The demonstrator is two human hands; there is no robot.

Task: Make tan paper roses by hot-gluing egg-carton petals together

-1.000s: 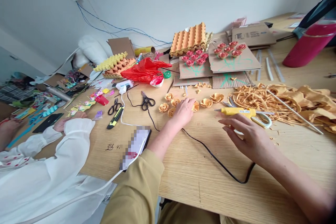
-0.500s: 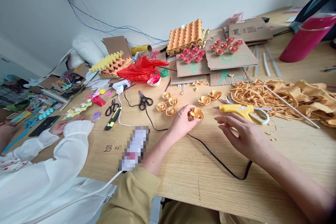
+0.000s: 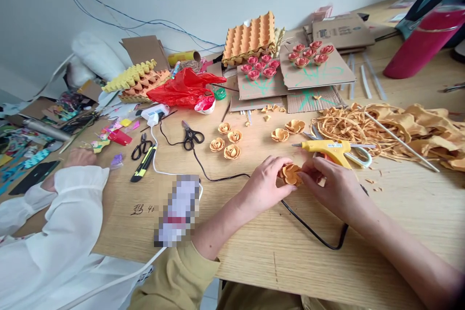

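Note:
An orange egg-carton flower [image 3: 291,174] is held just above the table between both hands. My left hand [image 3: 269,179] grips it from the left with thumb and fingers. My right hand [image 3: 329,181] pinches a petal at its right edge. Just beyond my right hand lies a yellow hot glue gun [image 3: 329,149], its nozzle to the left, over light-handled scissors [image 3: 359,159]. Two more orange flowers [image 3: 280,135] sit behind my hands, and a group of several orange flowers [image 3: 232,151] lies to the left.
Carton scraps [image 3: 348,128] are heaped at right. Pink flowers [image 3: 310,53] stand on cardboard sheets [image 3: 319,77] at the back. Black scissors [image 3: 192,136], a box cutter [image 3: 143,163] and a blurred phone-like slab [image 3: 178,208] lie left. A black cord [image 3: 308,225] crosses the table. A co-worker's sleeve [image 3: 80,198] is far left.
My left hand has carried the flower rightward and nearer to me. My right hand has closed in and now pinches its petal. The view has shifted slightly; the co-worker's arm moved a little.

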